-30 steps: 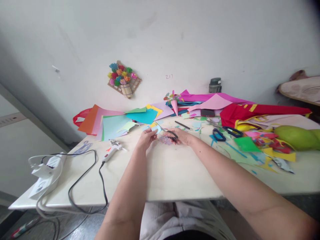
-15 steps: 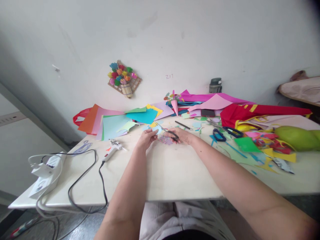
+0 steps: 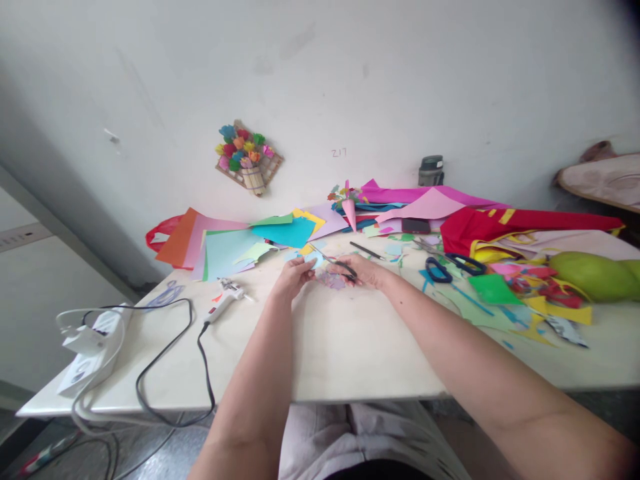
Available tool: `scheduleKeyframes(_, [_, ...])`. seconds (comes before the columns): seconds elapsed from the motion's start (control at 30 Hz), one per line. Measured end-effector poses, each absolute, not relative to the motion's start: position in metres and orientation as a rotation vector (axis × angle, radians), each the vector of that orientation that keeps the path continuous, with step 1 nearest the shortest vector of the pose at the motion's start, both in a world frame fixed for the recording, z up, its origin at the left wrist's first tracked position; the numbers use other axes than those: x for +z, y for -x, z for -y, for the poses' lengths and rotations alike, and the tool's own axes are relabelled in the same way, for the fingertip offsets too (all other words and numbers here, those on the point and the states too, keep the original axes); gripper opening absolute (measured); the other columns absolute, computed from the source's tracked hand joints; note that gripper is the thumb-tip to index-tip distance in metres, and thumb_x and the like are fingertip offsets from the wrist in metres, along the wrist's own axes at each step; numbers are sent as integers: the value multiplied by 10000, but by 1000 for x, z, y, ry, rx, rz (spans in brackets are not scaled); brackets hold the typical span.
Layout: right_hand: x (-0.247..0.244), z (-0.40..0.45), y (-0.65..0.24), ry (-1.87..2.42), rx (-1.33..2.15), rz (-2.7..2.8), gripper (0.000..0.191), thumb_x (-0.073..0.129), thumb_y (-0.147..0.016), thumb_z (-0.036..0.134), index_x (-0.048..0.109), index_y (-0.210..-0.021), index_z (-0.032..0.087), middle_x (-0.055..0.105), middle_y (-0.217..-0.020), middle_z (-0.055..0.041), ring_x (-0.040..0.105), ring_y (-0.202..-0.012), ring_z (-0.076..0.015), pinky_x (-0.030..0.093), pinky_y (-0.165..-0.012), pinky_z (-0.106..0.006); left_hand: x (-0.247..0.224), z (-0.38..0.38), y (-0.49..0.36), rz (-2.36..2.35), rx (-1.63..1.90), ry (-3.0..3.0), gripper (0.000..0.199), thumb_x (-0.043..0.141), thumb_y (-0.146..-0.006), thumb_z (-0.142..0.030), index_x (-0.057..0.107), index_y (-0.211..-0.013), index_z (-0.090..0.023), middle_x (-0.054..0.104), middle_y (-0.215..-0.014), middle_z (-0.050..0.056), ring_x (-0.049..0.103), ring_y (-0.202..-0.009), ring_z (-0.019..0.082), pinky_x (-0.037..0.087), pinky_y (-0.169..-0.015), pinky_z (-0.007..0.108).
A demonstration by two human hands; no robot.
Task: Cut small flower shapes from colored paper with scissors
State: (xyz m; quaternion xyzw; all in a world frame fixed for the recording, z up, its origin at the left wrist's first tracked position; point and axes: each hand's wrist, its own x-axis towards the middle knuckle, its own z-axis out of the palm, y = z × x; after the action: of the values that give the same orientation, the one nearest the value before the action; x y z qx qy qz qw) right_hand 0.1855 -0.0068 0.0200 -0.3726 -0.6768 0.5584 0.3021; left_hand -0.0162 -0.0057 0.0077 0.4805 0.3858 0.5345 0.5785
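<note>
Near the middle of the table, my left hand [image 3: 295, 277] pinches a small light blue paper piece [image 3: 315, 259] between thumb and fingers. My right hand [image 3: 361, 272] is closed round the dark handles of a pair of scissors [image 3: 345, 268]. The scissor blades point up and left, beside the blue paper; whether they touch it is too small to tell. Below the scissors lie small purple paper scraps [image 3: 334, 281]. A black pen [image 3: 367, 251] rests just behind my right hand.
A glue gun [image 3: 225, 305] with a looping black cord and a power strip [image 3: 95, 350] are on the left. Coloured sheets [image 3: 227, 250] lie behind my left hand. Blue-handled scissors [image 3: 439, 270], paper scraps and red cloth [image 3: 465, 233] are on the right.
</note>
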Motion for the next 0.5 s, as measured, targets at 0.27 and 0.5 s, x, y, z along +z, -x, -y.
scheduleKeyframes(0.27, [29, 16, -183, 935, 1544, 1729, 209, 598, -842, 287, 520, -700, 155, 433, -450, 63, 368, -356, -64, 283, -347, -193, 8, 6, 18, -918, 1271, -1120, 401, 904, -470, -356, 629, -655, -129, 532, -547, -38, 489, -471, 59, 470, -492, 200])
scheduleKeyframes(0.5, [16, 4, -182, 853, 1570, 1737, 211, 622, -822, 310, 567, -709, 141, 423, -442, 62, 328, -338, -59, 249, -340, -201, 9, 6, 18, -966, 1289, -1100, 357, 870, -540, -325, 662, -748, -122, 645, -684, 7, 573, -523, 82, 532, -550, 229])
